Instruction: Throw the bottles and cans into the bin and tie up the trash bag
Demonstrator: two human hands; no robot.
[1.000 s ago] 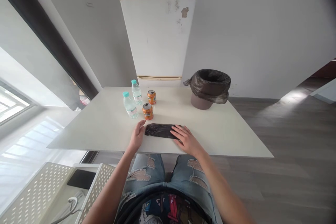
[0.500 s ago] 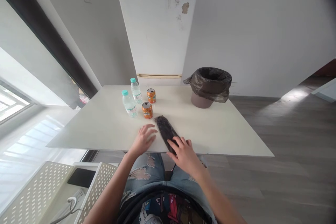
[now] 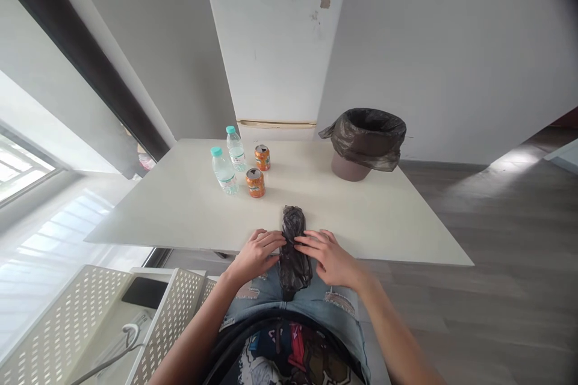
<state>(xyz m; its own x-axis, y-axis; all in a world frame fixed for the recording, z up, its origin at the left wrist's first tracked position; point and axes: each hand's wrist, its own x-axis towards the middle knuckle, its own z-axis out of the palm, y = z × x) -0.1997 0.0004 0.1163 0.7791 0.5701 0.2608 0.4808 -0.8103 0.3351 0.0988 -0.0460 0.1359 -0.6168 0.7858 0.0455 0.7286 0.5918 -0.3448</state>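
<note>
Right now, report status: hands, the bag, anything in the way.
Both open: left hand and right hand, fingers on the black bag. Bag lies lengthwise over the table near edge. Farther back, cans, bottles and lined bin stand apart.

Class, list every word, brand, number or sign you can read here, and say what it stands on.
Nothing here reads clearly.
Orange cans: label print too small to read.
Water bottles: labels too small to read.
Fridge: no legible mark in view.
Shirt print: colourful graphic, no letters legible.
</note>
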